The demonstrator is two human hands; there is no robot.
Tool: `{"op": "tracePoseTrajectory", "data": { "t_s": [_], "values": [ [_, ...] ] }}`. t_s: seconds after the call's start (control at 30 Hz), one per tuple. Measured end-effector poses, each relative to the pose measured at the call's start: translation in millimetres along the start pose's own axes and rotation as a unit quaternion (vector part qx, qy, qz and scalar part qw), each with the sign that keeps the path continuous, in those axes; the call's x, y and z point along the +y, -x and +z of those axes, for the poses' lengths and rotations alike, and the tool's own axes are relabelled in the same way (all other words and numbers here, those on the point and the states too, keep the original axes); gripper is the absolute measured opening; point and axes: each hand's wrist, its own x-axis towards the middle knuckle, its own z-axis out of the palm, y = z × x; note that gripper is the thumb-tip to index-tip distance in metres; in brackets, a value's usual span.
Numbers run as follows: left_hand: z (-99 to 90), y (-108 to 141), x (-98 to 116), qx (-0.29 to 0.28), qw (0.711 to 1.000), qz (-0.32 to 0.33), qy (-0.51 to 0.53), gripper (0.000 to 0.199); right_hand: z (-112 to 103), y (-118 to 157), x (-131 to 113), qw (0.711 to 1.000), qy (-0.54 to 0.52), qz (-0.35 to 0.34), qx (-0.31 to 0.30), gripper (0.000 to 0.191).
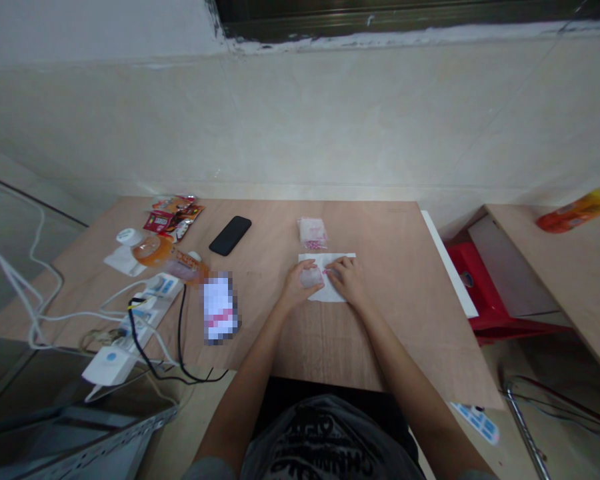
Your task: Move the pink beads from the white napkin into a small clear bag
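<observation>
A small clear plastic bag [310, 277] with a pinkish edge lies over a white sheet of paper or tissue [334, 295] on the table. My left hand [296, 287] grips the bag from its left side, thumb and fingers curved around it. From the right, my right hand [349, 280] rests on the sheet with bent fingers, the fingertips at the bag's pinkish edge. Whether anything is inside the bag is too small to tell. Just beyond the sheet sits a clear packet [313, 232] with pink along its near edge.
On the wooden table [405, 320] lie a black phone [231, 235], a blurred-out lit screen [221, 308], an orange drink bottle [167, 257] and snack wrappers [173, 217]. A power strip [130, 333] with cables occupies the left edge. A red stool [480, 287] stands to the right.
</observation>
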Motion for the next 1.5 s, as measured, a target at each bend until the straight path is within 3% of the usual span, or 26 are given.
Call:
{"op": "tracePoseTrajectory", "data": {
  "t_s": [0.83,1.5],
  "values": [
    [0.0,0,1,0.003,1.0,0.001,0.001,0.065,3,0,2,1.0,-0.014,0.003,0.011,0.022],
    [0.8,0,1,-0.005,1.0,0.007,0.01,0.065,-9,0,-8,0.995,-0.08,-0.064,-0.014,0.025]
  ]
}}
